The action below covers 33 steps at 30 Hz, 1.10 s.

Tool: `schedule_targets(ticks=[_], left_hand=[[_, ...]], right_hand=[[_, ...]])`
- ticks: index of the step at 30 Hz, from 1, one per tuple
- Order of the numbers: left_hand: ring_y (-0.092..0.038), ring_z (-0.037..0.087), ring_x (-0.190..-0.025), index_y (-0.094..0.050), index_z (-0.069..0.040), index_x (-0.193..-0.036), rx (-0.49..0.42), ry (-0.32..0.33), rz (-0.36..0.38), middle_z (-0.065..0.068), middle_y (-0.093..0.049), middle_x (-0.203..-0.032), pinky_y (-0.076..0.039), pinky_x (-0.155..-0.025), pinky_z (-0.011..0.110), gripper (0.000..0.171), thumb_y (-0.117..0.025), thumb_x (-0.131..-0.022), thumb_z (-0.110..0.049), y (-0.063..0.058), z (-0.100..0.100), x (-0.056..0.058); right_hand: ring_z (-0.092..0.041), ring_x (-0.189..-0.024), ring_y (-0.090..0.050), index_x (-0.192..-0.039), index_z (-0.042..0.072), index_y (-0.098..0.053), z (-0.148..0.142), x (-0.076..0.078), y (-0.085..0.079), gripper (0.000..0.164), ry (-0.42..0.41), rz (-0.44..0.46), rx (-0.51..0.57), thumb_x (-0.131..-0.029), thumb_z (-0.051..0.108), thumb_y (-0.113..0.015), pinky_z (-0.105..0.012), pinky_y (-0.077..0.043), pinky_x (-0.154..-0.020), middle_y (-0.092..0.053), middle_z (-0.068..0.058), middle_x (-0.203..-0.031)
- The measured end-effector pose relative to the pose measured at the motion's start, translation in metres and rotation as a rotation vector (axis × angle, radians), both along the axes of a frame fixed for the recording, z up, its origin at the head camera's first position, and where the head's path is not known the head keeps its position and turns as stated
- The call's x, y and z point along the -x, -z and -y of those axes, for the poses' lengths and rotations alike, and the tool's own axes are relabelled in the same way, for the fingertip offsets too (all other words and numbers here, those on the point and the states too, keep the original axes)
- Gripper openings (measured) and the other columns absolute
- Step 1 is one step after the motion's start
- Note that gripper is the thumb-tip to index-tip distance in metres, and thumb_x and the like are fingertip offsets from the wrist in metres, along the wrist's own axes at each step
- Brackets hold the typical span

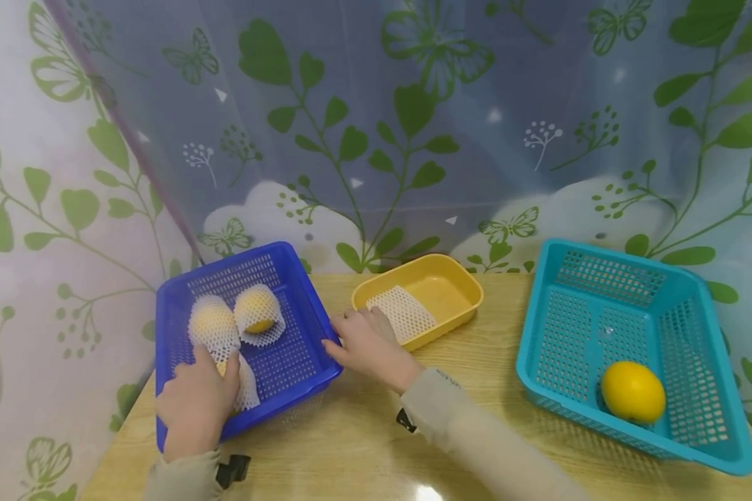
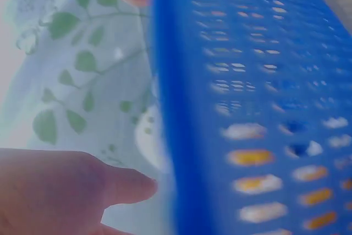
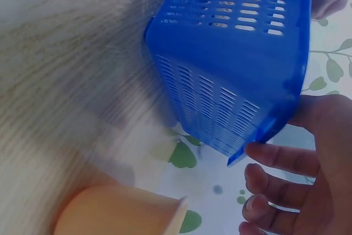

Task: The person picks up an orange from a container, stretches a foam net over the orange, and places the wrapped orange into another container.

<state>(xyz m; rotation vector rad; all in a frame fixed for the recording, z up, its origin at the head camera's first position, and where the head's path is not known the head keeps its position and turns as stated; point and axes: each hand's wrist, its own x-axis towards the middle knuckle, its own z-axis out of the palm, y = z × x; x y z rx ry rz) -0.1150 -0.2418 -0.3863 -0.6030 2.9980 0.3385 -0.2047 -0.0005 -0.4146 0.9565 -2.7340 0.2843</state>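
A blue plastic basket holds several round yellow fruits in white foam nets, one of them a netted fruit toward its back. My left hand is over the near left part of this basket, thumb apart from the fingers, right above another netted fruit that it partly hides. In the left wrist view the left thumb lies out straight above the rim. My right hand pinches the basket's right rim, with the thumb and index finger on either side of the corner.
A yellow tray with a flat white foam net stands behind my right hand. To the right, a teal basket contains one bare yellow fruit. A leaf-patterned curtain hangs behind the wooden table.
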Motion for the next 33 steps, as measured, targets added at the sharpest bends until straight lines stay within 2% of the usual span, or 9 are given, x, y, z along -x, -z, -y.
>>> schedule_targets(ticks=[3,6,8,10,14,17,20,25,33], left_hand=[[-0.056,0.062,-0.09,-0.033,0.01,-0.137,-0.006,0.014,-0.049,0.046,-0.049,-0.113,-0.046,-0.065,0.067,0.073,-0.029,-0.102,-0.054,-0.009,-0.009,-0.004],[-0.058,0.058,-0.077,-0.045,0.007,-0.119,-0.003,0.034,-0.167,0.04,-0.055,-0.1,-0.044,-0.054,0.062,0.057,-0.033,-0.103,-0.046,-0.017,-0.023,-0.007],[-0.057,0.053,-0.065,-0.049,0.004,-0.104,0.015,0.054,-0.3,0.034,-0.058,-0.087,-0.041,-0.046,0.056,0.044,-0.037,-0.103,-0.038,-0.02,-0.036,-0.007],[-0.053,0.044,-0.051,-0.051,0.001,-0.092,0.049,0.099,-0.462,0.025,-0.056,-0.072,-0.037,-0.039,0.05,0.034,-0.042,-0.102,-0.03,-0.02,-0.049,-0.005],[-0.046,0.035,-0.039,-0.055,-0.001,-0.078,0.143,0.256,-0.787,0.016,-0.052,-0.058,-0.033,-0.034,0.045,0.025,-0.051,-0.096,-0.018,-0.016,-0.075,0.005],[-0.05,0.035,-0.04,-0.056,-0.001,-0.074,0.188,0.365,-0.932,0.015,-0.055,-0.056,-0.036,-0.038,0.046,0.024,-0.055,-0.093,-0.015,-0.015,-0.094,0.013],[-0.052,0.034,-0.044,-0.056,-0.002,-0.07,0.185,0.425,-0.996,0.013,-0.056,-0.055,-0.037,-0.045,0.045,0.025,-0.057,-0.091,-0.015,-0.016,-0.111,0.02],[-0.05,0.03,-0.047,-0.058,-0.004,-0.064,0.132,0.507,-1.06,0.011,-0.057,-0.055,-0.035,-0.05,0.041,0.027,-0.061,-0.088,-0.017,-0.013,-0.138,0.028],[-0.051,0.023,-0.05,-0.054,-0.011,-0.06,0.116,0.723,-1.096,0.003,-0.055,-0.055,-0.038,-0.054,0.037,0.031,-0.061,-0.088,-0.022,-0.006,-0.176,0.038]], right_hand=[[-0.014,-0.062,-0.052,-0.081,0.017,-0.06,-0.002,-0.002,-0.006,0.031,0.001,0.012,-0.024,-0.096,0.044,-0.059,-0.029,-0.035,-0.057,-0.053,0.005,-0.07],[-0.013,-0.063,-0.054,-0.08,0.017,-0.06,-0.004,-0.002,-0.012,0.029,-0.012,0.021,-0.019,-0.095,0.042,-0.06,-0.03,-0.037,-0.058,-0.056,0.005,-0.071],[-0.013,-0.063,-0.055,-0.081,0.017,-0.062,-0.007,-0.002,-0.016,0.027,-0.024,0.039,-0.001,-0.095,0.041,-0.061,-0.03,-0.038,-0.058,-0.057,0.006,-0.071],[-0.013,-0.063,-0.055,-0.081,0.018,-0.062,-0.012,-0.002,-0.02,0.025,-0.041,0.086,0.042,-0.094,0.039,-0.062,-0.03,-0.04,-0.056,-0.058,0.007,-0.07],[-0.011,-0.06,-0.052,-0.082,0.018,-0.063,-0.024,-0.008,-0.032,0.02,-0.096,0.226,0.163,-0.092,0.035,-0.065,-0.027,-0.041,-0.051,-0.055,0.009,-0.064],[-0.008,-0.057,-0.05,-0.083,0.018,-0.064,-0.035,-0.015,-0.043,0.016,-0.13,0.275,0.22,-0.091,0.031,-0.067,-0.025,-0.041,-0.048,-0.054,0.009,-0.061],[-0.006,-0.053,-0.048,-0.082,0.018,-0.063,-0.047,-0.021,-0.052,0.014,-0.143,0.271,0.232,-0.091,0.028,-0.067,-0.024,-0.039,-0.046,-0.053,0.008,-0.06],[-0.006,-0.053,-0.045,-0.082,0.018,-0.063,-0.071,-0.028,-0.061,0.012,-0.154,0.271,0.231,-0.091,0.026,-0.068,-0.024,-0.038,-0.047,-0.052,0.008,-0.061],[-0.003,-0.053,-0.045,-0.083,0.017,-0.064,-0.12,-0.039,-0.064,0.011,-0.141,0.272,0.22,-0.091,0.022,-0.068,-0.022,-0.039,-0.048,-0.052,0.011,-0.063]])
